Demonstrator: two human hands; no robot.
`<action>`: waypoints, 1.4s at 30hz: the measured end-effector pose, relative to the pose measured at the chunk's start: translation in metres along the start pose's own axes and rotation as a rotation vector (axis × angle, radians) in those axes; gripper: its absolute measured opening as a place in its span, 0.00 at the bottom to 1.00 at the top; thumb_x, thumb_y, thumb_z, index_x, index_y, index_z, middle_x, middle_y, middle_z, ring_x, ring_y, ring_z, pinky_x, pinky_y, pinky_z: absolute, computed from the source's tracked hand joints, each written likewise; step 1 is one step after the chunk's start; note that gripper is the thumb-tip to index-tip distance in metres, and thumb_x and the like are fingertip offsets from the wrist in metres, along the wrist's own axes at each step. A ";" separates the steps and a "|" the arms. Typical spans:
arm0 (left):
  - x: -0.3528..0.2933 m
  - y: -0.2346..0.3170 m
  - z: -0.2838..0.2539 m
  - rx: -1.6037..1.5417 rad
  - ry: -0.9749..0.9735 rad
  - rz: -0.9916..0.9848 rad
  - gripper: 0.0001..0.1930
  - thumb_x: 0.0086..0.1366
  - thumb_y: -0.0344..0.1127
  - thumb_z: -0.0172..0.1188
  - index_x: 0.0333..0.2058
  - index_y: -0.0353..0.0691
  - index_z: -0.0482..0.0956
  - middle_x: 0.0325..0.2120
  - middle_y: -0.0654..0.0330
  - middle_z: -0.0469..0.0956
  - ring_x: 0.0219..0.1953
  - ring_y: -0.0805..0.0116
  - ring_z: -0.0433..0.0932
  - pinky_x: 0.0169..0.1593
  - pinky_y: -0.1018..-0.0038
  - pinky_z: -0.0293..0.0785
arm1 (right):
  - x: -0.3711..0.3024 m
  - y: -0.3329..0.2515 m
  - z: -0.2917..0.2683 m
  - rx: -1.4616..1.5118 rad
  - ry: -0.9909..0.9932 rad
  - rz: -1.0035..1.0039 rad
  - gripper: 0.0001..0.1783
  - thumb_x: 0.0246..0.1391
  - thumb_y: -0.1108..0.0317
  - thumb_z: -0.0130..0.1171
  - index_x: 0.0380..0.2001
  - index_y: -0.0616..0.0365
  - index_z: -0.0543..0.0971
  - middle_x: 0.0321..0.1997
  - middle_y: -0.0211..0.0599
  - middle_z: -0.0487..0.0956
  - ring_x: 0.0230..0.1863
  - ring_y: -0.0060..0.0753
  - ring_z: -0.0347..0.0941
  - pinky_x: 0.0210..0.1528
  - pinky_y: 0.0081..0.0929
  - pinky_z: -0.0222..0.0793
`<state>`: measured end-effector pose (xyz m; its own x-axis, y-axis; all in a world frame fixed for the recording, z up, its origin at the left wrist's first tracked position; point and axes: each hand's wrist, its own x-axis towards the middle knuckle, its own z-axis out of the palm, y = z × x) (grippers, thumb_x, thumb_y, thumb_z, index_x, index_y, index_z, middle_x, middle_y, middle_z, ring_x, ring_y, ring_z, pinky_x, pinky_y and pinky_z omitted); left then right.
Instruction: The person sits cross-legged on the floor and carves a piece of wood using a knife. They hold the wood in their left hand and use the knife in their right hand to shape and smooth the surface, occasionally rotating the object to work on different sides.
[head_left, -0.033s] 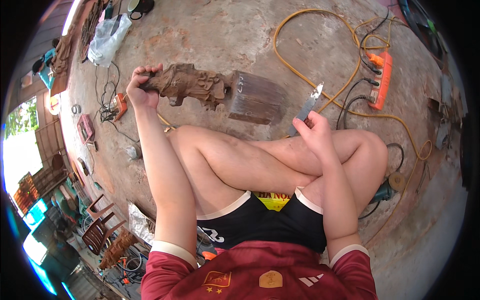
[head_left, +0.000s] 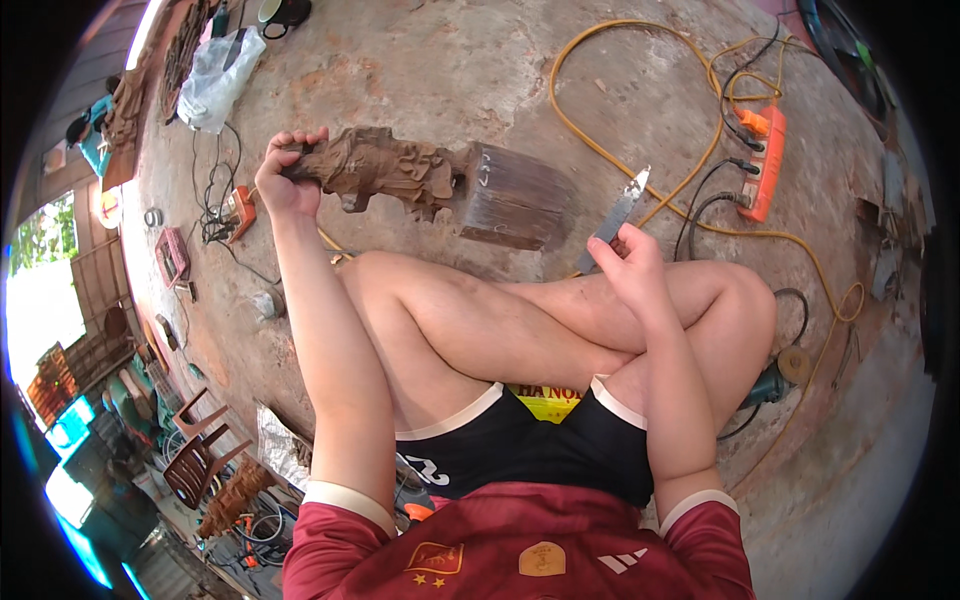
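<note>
A brown carved wooden figure point(head_left: 385, 172) lies on its side in front of my crossed legs. Its square, darker block base point(head_left: 515, 195) points to the right. My left hand point(head_left: 290, 178) is wrapped round the narrow left end of the figure, fingers closed over it. To the right of the base, my right hand point(head_left: 630, 260) pinches a flat grey blade-like tool point(head_left: 618, 212) with a bright, pointed tip aimed up and away. A gap separates the tool from the wood. Where its lower end meets my palm is partly hidden.
An orange power strip point(head_left: 764, 165) with plugs stands at the right, its yellow cord point(head_left: 556, 75) looping over the concrete floor. A green power tool point(head_left: 768, 385) sits beside my right knee. At the left are a plastic bag point(head_left: 215, 85), tangled black wires and a brown chair point(head_left: 195, 465). Another person point(head_left: 95, 140) is at far left.
</note>
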<state>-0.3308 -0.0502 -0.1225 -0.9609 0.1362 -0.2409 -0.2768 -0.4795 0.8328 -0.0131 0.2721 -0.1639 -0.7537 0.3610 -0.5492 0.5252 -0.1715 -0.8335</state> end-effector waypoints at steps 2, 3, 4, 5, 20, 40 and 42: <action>-0.004 0.002 0.008 0.005 0.013 0.000 0.13 0.44 0.20 0.45 0.31 0.35 0.71 0.31 0.50 0.73 0.37 0.50 0.73 0.65 0.46 0.64 | 0.001 0.001 0.000 -0.012 0.001 -0.009 0.06 0.56 0.71 0.63 0.29 0.62 0.79 0.24 0.23 0.77 0.25 0.12 0.68 0.27 0.19 0.64; -0.006 0.004 0.012 0.008 0.008 -0.006 0.12 0.44 0.20 0.45 0.31 0.35 0.71 0.31 0.50 0.73 0.37 0.50 0.73 0.64 0.46 0.65 | 0.001 0.002 0.000 -0.018 0.001 -0.013 0.06 0.56 0.71 0.63 0.29 0.62 0.79 0.24 0.23 0.77 0.25 0.12 0.68 0.27 0.19 0.65; -0.008 0.006 0.016 0.017 0.027 -0.001 0.12 0.45 0.19 0.45 0.31 0.35 0.71 0.31 0.50 0.73 0.36 0.50 0.73 0.63 0.46 0.66 | 0.001 0.002 0.001 -0.021 0.000 -0.008 0.06 0.57 0.71 0.63 0.29 0.62 0.79 0.24 0.23 0.77 0.25 0.12 0.68 0.27 0.19 0.65; -0.010 0.006 0.020 0.024 0.046 0.002 0.12 0.45 0.19 0.45 0.31 0.35 0.71 0.31 0.50 0.73 0.36 0.50 0.73 0.63 0.46 0.67 | 0.001 0.002 0.001 -0.024 0.001 -0.002 0.06 0.57 0.71 0.63 0.29 0.62 0.79 0.24 0.23 0.77 0.25 0.12 0.68 0.28 0.19 0.65; -0.062 0.003 0.093 0.229 0.293 0.196 0.11 0.50 0.16 0.46 0.33 0.31 0.72 0.28 0.53 0.74 0.32 0.56 0.77 0.48 0.61 0.77 | 0.000 -0.016 -0.003 0.174 0.129 -0.035 0.08 0.55 0.73 0.68 0.38 0.64 0.83 0.30 0.24 0.80 0.29 0.12 0.72 0.32 0.14 0.66; -0.075 -0.016 0.146 0.489 0.093 0.361 0.05 0.51 0.22 0.53 0.29 0.33 0.75 0.23 0.62 0.77 0.27 0.75 0.76 0.33 0.78 0.72 | 0.008 0.000 -0.009 0.307 0.046 -0.015 0.05 0.54 0.73 0.67 0.32 0.63 0.81 0.26 0.30 0.79 0.22 0.18 0.69 0.23 0.16 0.62; -0.061 -0.018 0.128 0.421 0.114 0.326 0.06 0.51 0.21 0.52 0.30 0.33 0.75 0.23 0.61 0.77 0.27 0.75 0.76 0.33 0.78 0.72 | 0.008 0.000 -0.008 0.320 0.063 -0.032 0.05 0.54 0.74 0.67 0.31 0.63 0.81 0.24 0.30 0.78 0.21 0.19 0.69 0.22 0.16 0.61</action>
<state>-0.2674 0.0614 -0.0590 -0.9972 -0.0681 0.0300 0.0360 -0.0892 0.9954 -0.0161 0.2823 -0.1678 -0.7364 0.4256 -0.5260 0.3434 -0.4348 -0.8325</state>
